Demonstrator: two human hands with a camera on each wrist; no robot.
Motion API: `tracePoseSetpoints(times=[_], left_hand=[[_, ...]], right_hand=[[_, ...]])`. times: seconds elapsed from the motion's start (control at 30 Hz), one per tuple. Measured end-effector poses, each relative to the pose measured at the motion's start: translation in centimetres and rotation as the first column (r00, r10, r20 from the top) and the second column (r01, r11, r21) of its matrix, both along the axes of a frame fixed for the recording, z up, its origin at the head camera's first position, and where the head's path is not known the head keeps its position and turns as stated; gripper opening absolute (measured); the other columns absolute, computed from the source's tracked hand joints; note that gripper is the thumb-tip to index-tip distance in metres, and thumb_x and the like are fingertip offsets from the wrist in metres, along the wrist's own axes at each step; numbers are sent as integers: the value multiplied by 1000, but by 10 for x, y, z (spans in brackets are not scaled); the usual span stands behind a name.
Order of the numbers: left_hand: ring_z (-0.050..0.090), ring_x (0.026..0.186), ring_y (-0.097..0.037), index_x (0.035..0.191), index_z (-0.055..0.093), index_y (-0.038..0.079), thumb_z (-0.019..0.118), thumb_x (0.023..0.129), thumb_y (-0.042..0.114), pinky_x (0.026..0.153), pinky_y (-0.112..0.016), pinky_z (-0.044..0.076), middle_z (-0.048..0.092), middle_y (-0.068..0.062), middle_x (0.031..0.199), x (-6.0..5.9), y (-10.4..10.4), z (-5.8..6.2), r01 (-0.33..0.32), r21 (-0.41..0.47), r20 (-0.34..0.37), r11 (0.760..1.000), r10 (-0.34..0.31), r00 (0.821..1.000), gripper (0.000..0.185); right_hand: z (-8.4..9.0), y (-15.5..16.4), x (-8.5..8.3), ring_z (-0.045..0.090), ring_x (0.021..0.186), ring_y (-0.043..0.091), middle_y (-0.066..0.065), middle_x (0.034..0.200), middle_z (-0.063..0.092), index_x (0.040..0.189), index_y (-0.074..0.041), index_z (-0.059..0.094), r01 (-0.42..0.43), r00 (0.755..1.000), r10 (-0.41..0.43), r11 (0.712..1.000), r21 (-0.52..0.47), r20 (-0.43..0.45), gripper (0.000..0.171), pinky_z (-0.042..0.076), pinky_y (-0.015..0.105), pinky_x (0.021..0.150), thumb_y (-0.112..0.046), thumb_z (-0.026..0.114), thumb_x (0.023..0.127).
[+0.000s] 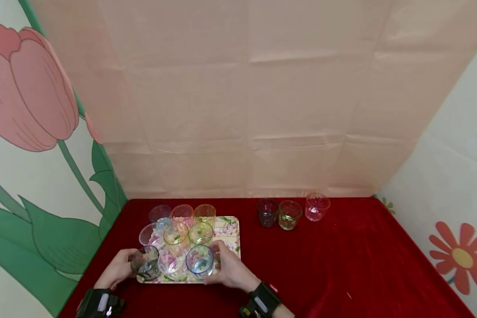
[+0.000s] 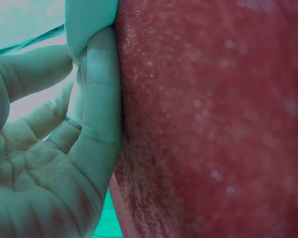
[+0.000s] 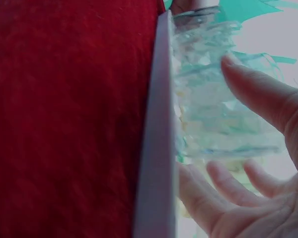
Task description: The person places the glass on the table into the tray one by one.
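A floral tray (image 1: pixel 231 247) with a pale raised side bears several coloured glasses. At its near left corner, beside a dark grey glass (image 1: pixel 145 263), my left hand (image 1: pixel 118 267) pinches the tray; in the left wrist view the thumb (image 2: pixel 37 72) meets the tray's upper edge, while a finger (image 2: pixel 102 94) lies low against its side, close to the tablecloth. My right hand (image 1: pixel 231 268) holds a blue-rimmed glass (image 1: pixel 200 261) at the near side of the tray. Its thumb (image 3: pixel 260 94) and curled fingers flank that glass in the right wrist view.
Three glasses stand on the red tablecloth (image 1: pixel 342 265) right of the tray: a dark purple one (image 1: pixel 267 213), a green one (image 1: pixel 289 215) and a pink one (image 1: pixel 317 206). A beige cloth wall (image 1: pixel 246 110) rises along the back.
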State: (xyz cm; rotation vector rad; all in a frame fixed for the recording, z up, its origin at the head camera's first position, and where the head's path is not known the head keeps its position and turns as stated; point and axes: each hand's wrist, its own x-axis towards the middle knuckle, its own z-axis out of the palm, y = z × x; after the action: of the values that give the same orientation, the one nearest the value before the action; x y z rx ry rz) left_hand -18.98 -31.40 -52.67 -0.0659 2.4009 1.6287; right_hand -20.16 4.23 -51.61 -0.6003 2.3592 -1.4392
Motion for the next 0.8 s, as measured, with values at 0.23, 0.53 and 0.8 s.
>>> tracePoseSetpoints(times=[0.23, 0.53, 0.8], left_hand=[[62, 69, -13, 102, 59, -13, 64, 92, 9, 59, -30, 55, 63, -4, 82, -1, -1, -3, 11, 15, -3, 1000, -11, 1000, 25], [62, 70, -13, 107, 58, -15, 64, 92, 9, 60, -30, 55, 63, -3, 84, 0, -1, -1, 16, 38, 5, 999, -16, 1000, 29], [62, 73, -14, 106, 58, -15, 62, 93, 8, 61, -31, 56, 63, -5, 85, 1, 0, -1, 12, 22, 0, 1000, -12, 1000, 26]], right_hand=[[7, 18, -11, 54, 122, 33, 8, 133, 53, 131, -14, 50, -61, 997, 61, 998, 8, 46, 67, 52, 42, 94, -9, 85, 74], [16, 49, -27, 54, 122, 41, 18, 136, 54, 134, -9, 54, 7, 999, -7, 1000, 0, -45, 56, 48, 54, 96, -18, 78, 84], [30, 82, -47, 54, 125, 34, 12, 135, 57, 134, -14, 56, 227, 962, -237, 970, -81, -134, 54, 46, 50, 101, -21, 77, 85]])
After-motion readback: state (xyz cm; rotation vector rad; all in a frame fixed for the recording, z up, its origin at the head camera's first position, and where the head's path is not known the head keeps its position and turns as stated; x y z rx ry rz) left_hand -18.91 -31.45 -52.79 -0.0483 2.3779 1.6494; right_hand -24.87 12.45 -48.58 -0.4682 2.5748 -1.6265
